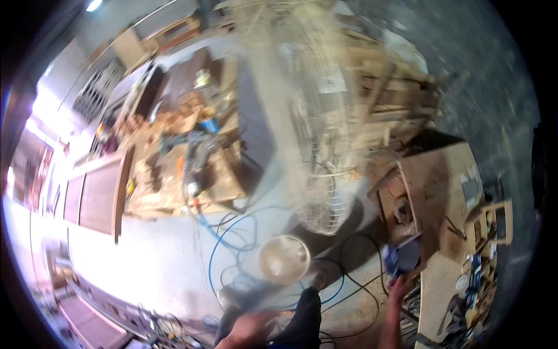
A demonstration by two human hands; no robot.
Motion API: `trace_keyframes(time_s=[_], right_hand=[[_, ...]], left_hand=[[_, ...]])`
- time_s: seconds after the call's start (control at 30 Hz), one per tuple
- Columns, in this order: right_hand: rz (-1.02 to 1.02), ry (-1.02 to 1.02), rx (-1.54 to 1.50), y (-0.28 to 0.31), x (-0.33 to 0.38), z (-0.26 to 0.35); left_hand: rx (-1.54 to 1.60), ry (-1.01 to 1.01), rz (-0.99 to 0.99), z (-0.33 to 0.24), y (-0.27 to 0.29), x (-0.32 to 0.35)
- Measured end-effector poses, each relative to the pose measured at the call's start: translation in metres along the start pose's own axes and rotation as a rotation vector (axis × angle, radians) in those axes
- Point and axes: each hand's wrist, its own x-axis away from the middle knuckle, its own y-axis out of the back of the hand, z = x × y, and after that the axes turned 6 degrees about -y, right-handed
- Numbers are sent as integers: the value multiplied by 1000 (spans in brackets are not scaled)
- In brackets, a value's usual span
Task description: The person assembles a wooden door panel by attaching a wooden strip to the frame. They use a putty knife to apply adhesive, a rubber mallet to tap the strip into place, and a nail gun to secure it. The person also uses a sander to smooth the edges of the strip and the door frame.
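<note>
My right hand (400,288) reaches up at the lower right and grips a blue and dark object (401,256), too blurred to identify, beside a wooden bench (433,186). My left hand (250,328) is low in the middle, smeared by motion; I cannot tell whether it holds anything. It hovers below the round metal base (283,259) of a tall standing fan (317,116) with a wire cage. My leg in dark trousers (305,317) extends toward that base.
Blue hose (218,244) and black cables (354,279) loop over the dusty concrete floor. A cluttered workbench (186,168) with tools stands at the left. Brown wooden door panels (96,192) lie further left. Stacked timber (389,87) fills the back right.
</note>
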Motion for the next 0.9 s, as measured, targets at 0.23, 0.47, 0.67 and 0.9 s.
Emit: trace_keyframes(time_s=[0.23, 0.47, 0.67, 0.9], right_hand=[[675, 435, 734, -108, 415, -51], [1108, 997, 1070, -281, 693, -44], [1411, 842, 1054, -394, 879, -42], [1491, 1144, 1009, -506, 956, -93]], left_hand=[[-183, -444, -224, 124, -5, 61], [-340, 45, -530, 281, 156, 239], [50, 302, -817, 379, 252, 372], [713, 380, -1391, 500, 334, 445]])
